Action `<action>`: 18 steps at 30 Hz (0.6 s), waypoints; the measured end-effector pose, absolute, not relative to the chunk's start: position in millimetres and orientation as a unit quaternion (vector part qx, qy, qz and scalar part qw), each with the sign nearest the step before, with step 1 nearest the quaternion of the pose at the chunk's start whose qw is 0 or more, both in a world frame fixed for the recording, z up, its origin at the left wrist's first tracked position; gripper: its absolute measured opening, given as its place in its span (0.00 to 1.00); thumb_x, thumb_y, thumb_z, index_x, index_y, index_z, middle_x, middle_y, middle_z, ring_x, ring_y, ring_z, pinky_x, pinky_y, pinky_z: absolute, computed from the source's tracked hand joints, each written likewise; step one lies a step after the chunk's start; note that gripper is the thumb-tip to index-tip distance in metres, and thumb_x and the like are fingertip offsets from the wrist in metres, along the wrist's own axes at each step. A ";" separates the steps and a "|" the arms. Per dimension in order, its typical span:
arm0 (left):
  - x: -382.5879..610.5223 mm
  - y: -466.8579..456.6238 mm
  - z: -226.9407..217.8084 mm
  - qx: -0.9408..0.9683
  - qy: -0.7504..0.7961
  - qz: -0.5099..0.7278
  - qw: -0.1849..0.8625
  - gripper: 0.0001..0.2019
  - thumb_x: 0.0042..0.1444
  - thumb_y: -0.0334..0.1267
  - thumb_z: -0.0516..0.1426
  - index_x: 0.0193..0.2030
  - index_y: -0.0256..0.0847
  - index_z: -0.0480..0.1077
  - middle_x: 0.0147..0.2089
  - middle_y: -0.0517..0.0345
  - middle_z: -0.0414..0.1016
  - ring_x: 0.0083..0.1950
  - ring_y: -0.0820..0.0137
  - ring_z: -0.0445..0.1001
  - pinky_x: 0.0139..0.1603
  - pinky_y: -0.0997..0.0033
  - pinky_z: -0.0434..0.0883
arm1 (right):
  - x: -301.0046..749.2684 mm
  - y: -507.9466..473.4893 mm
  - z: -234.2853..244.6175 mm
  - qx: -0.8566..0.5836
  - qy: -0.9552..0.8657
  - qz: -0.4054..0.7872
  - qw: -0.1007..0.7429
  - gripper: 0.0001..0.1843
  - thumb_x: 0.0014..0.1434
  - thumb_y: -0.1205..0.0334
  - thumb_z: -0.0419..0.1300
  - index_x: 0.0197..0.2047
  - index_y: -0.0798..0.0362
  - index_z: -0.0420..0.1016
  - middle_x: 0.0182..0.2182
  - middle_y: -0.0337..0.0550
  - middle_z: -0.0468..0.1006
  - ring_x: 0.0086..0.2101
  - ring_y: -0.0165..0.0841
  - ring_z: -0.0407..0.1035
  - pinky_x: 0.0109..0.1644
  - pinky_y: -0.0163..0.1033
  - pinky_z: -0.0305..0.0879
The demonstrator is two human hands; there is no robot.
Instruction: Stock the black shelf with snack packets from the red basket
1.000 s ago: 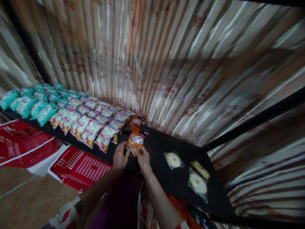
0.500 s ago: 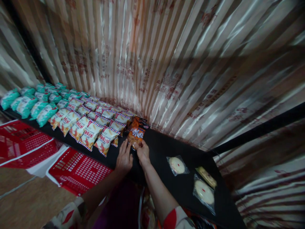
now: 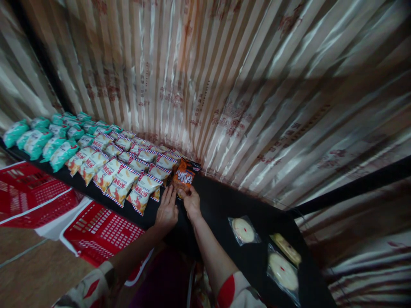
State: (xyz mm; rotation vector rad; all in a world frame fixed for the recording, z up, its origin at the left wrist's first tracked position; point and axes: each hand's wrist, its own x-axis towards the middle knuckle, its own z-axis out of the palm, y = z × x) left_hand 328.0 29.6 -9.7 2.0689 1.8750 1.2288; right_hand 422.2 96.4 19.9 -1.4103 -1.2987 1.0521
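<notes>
An orange and dark snack bag lies at the right end of the rows of packets, leaning toward the wall. My right hand pinches its lower right corner between thumb and fingers. Flat and stretched, the fingers of my left hand rest by the bag's lower left edge; whether they press on it I cannot tell. Just left of that hand lies a white snack bag with a red and blue striped edge, one of several alike. Part of the orange bag's lower end is hidden by my hands.
Teal bags fill the left end of the black shelf. To the right lie two round wrapped cakes and a yellow packet. Red baskets stand below. Behind hangs a striped plastic sheet, with a dark bar at right.
The orange bag has been pushed slightly back toward the sheet, with my right hand following it. My left hand stays almost in place. The view has shifted a little.
</notes>
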 end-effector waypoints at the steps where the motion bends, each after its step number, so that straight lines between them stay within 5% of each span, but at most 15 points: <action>1: 327.5 30.1 -9.6 0.678 0.614 0.402 0.045 0.33 0.51 0.25 0.47 0.66 0.35 0.48 0.69 0.46 0.48 0.70 0.58 0.41 0.66 0.50 0.54 | 422.3 97.4 20.8 -0.576 -0.530 0.424 0.455 0.20 0.44 0.55 0.62 0.43 0.49 0.72 0.33 0.37 0.78 0.34 0.33 0.72 0.41 0.36 0.65; 7: 327.4 30.7 -10.1 0.679 0.615 0.399 0.045 0.31 0.51 0.26 0.47 0.65 0.31 0.51 0.69 0.43 0.48 0.70 0.58 0.42 0.66 0.53 0.54 | 425.3 94.9 28.9 -0.636 -0.531 0.368 0.423 0.28 0.43 0.55 0.64 0.50 0.45 0.69 0.34 0.39 0.79 0.36 0.37 0.72 0.40 0.39 0.64; 18: 328.0 31.1 -10.8 0.677 0.623 0.390 0.025 0.31 0.52 0.26 0.47 0.65 0.29 0.50 0.69 0.42 0.47 0.70 0.57 0.40 0.66 0.52 0.54 | 413.5 89.4 52.6 -0.691 -0.610 0.266 0.281 0.23 0.55 0.52 0.55 0.52 0.49 0.69 0.39 0.46 0.76 0.39 0.37 0.71 0.40 0.37 0.63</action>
